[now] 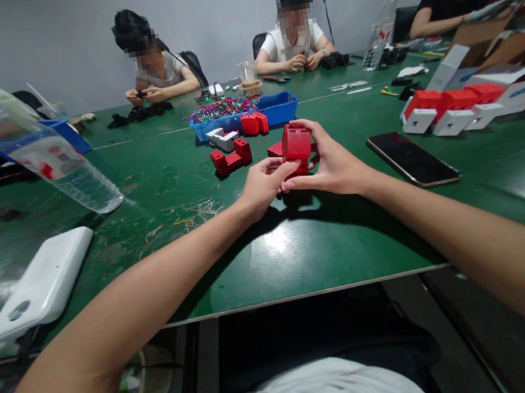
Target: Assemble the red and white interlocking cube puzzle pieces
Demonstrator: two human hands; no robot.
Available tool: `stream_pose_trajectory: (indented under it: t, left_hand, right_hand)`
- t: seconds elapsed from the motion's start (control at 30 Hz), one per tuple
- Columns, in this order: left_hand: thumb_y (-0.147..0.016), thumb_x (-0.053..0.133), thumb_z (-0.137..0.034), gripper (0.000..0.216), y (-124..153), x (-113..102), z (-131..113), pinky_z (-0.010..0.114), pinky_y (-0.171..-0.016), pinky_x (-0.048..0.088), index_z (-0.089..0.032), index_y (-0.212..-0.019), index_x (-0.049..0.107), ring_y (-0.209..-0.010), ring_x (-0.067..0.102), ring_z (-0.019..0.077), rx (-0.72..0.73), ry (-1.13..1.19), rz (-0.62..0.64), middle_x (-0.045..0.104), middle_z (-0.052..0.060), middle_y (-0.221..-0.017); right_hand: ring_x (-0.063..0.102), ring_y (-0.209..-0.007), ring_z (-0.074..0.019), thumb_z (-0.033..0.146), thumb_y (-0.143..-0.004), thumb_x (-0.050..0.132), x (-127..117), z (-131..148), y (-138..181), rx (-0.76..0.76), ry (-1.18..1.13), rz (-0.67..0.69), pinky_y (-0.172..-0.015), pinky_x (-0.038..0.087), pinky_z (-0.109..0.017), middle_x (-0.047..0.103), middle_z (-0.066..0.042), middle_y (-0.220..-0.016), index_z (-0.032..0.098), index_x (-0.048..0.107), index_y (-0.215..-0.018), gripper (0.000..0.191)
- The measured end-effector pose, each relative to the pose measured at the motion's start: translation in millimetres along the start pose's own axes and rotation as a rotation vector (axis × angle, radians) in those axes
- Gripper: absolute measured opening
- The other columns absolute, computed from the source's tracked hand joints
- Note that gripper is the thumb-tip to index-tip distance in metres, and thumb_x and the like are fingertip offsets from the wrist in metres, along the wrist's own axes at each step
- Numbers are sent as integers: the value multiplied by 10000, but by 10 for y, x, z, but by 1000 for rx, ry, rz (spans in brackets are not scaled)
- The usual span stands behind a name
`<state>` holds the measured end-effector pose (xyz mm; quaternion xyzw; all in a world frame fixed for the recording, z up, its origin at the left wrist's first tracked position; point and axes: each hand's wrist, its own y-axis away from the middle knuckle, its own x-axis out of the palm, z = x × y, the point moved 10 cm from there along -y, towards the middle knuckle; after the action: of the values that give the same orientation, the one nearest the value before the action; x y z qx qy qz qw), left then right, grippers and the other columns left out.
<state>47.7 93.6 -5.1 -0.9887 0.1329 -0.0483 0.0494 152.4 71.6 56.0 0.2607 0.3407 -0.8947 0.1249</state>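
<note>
Between my two hands is a red plastic housing (296, 142), held up just above the green table (275, 269). My left hand (263, 186) grips its lower left side, thumb pressed along the near face. Around its right side and top curl the fingers of my right hand (330, 161), with the thumb underneath. Just behind my fingers, part of another red piece (275, 149) shows. A red U-shaped bracket (231, 158) lies to the left, near a white bracket (223, 138) and another red part (254, 124).
Blue bins (277, 109), one heaped with coloured wires (221, 107), stand beyond my hands. A phone (413, 158) and red-and-white blocks (453, 108) lie right, beside an open carton (487, 58). A tilted bottle (67, 166) and white power bank (44, 282) are left. Several people sit around the table.
</note>
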Motion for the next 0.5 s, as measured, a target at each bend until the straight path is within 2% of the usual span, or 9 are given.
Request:
stream_pose_trajectory:
  t: [0.17,0.33,0.5]
  left_hand:
    - [-849,686,-354,250,12,25,-24,198,-441,315,-115,-811,623,-400,438,42,25,-74,30,554,-55,-535]
    - [-895,596,-348,245,51,116,-80,200,-496,377,-108,-939,610,-482,503,62,97,-174,118,587,-29,-643]
    - [-860,644,-418,421,157,235,-190,265,-646,480,-115,-1140,560,-665,580,126,306,-611,211,641,23,-829]
  right_hand:
    - [566,-1232,-337,455,-637,851,-65,-39,6,-69,136,14,-1049,472,-486,528,-137,-1391,247,415,-1398,902]
    - [578,-1184,-343,408,-640,815,-121,29,24,-117,290,-48,-1033,462,-503,557,-138,-1329,233,430,-1358,834]
    - [570,-1165,-356,441,-661,774,-173,18,17,-143,394,-74,-961,504,-514,536,-159,-1322,203,428,-1350,807]
